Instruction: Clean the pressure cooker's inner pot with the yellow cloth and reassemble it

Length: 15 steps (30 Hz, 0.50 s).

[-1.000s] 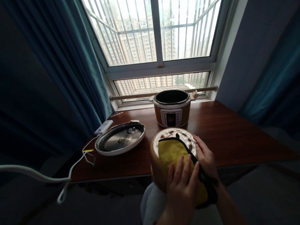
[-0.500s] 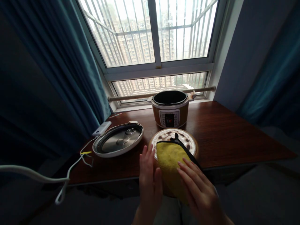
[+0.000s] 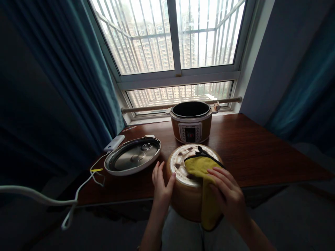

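A round golden-brown pot point(image 3: 183, 200) sits bottom up at the table's front edge, its pale base blotched with brown stains. My left hand point(image 3: 161, 184) is at the pot's left side, fingers spread and thumb against the base's edge. In my right hand point(image 3: 229, 190) is a yellow cleaning cloth point(image 3: 200, 165) with black edging, gripped under bent fingers. Part of the cloth lies on the right of the base, and the remainder drapes down the pot's side. Where the right thumb rests is hidden.
Behind the pot stands an open electric cooker point(image 3: 192, 127) with a control panel. Its detached round lid point(image 3: 133, 158) lies inside up at left, near a white box point(image 3: 114, 143). A white cable point(image 3: 39, 195) loops off the wooden table's point(image 3: 256, 150) left side.
The cloth has shifted right and bunched up, uncovering the left of the pot's base. My left hand has opened wider beside the pot; my right hand has moved slightly right and up.
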Tool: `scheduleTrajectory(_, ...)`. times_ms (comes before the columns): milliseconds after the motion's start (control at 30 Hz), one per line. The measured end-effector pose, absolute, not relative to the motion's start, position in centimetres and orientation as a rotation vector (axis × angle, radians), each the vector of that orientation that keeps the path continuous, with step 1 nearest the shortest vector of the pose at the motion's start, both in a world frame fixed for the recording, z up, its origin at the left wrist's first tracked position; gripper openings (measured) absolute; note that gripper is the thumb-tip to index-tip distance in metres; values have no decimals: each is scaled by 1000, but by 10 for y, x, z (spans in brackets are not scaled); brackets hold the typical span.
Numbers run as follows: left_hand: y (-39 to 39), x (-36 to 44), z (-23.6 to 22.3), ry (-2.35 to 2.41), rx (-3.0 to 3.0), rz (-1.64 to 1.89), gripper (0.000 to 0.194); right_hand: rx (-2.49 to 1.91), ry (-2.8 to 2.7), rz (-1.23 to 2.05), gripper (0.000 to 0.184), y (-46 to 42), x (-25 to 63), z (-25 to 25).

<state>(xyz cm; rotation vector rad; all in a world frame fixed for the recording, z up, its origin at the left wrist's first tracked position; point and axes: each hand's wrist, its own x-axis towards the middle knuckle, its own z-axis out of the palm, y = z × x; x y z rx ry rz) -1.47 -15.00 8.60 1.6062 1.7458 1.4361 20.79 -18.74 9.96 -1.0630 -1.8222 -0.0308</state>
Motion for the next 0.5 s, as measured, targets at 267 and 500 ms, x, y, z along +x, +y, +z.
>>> scheduleTrajectory(267, -152, -14, 85, 1759, 1650, 1393, 41, -1266, -1276, 560, 35, -136, 234, 99)
scheduleTrajectory(500, -156, -11, 84, 1798, 1672, 1388, 40, -1232, -827, 1028, 47, -105, 241, 55)
